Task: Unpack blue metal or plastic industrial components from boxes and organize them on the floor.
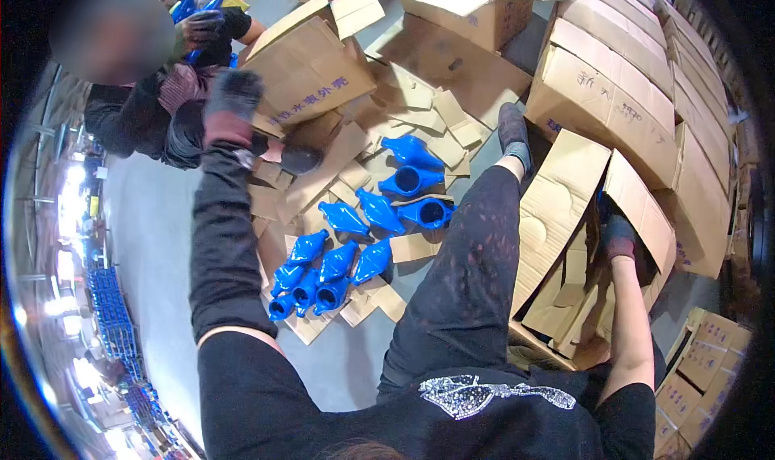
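My left hand [233, 105], in a dark glove with a reddish cuff, is raised at the left beside an upright carton [311, 81]. It is smeared by motion, so its fingers do not read clearly. At the right my gloved right hand [620, 237] reaches under the flap of an open carton [554, 210]; the flap and shadow hide its fingers. Loose cardboard pieces [575, 286] stand inside that carton. Glossy blue water-meter housings [378, 210], hollow with tapered ends, lie between my arms on flattened cardboard [373, 303]. Several more stand in a close group [335, 262] nearer to me.
A co-worker at the upper left holds blue housings in a gloved hand [200, 29]. Stacked cartons [601, 97] line the right side, with more cartons [702, 355] at the lower right. Torn cardboard scraps [456, 125] litter the floor. My leg [460, 258] stretches forward between the housings and the open carton.
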Action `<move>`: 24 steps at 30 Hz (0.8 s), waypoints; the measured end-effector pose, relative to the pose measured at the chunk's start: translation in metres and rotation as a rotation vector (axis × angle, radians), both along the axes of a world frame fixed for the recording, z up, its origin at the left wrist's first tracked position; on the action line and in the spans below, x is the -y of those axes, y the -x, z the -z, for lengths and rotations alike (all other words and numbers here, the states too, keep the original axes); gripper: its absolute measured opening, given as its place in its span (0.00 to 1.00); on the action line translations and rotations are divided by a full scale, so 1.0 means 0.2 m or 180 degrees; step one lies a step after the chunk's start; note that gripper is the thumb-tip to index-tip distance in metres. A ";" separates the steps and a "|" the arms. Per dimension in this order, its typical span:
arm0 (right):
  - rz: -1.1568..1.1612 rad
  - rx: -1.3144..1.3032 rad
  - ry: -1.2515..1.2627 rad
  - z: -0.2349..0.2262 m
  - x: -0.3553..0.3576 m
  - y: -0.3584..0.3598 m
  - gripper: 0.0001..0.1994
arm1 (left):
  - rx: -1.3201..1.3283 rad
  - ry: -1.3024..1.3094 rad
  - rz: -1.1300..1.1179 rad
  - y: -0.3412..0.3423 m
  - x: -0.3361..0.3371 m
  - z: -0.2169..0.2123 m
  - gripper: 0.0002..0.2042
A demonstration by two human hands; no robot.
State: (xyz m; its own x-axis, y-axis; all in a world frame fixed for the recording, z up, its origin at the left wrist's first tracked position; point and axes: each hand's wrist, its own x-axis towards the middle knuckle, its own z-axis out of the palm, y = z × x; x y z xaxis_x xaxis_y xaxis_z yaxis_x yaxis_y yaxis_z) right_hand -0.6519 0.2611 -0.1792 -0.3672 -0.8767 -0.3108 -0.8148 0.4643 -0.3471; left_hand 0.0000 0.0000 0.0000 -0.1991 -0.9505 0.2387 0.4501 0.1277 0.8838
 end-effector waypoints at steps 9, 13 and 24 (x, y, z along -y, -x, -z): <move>0.0287 0.0242 0.0495 0.17 -0.31 0.28 0.22 | -0.0027 -0.2278 0.0544 1.31 -0.93 0.35 0.12; 0.0689 0.2679 0.1721 -0.26 -0.58 -0.16 0.13 | 0.1105 -0.1021 0.0801 1.53 -1.22 0.32 0.16; -0.0411 0.3293 0.2082 -0.62 -1.24 -0.49 0.14 | 0.0698 -0.0781 0.2503 1.94 -1.92 0.35 0.46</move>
State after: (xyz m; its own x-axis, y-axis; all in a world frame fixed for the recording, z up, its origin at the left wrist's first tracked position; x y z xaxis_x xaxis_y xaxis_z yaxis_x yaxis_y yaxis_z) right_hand -0.5542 0.5098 -0.0545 -0.1082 -0.9883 0.1074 -0.0449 -0.1031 -0.9937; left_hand -0.3882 0.3850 -0.0698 -0.8406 -0.5362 -0.0771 0.1429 -0.3568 0.9232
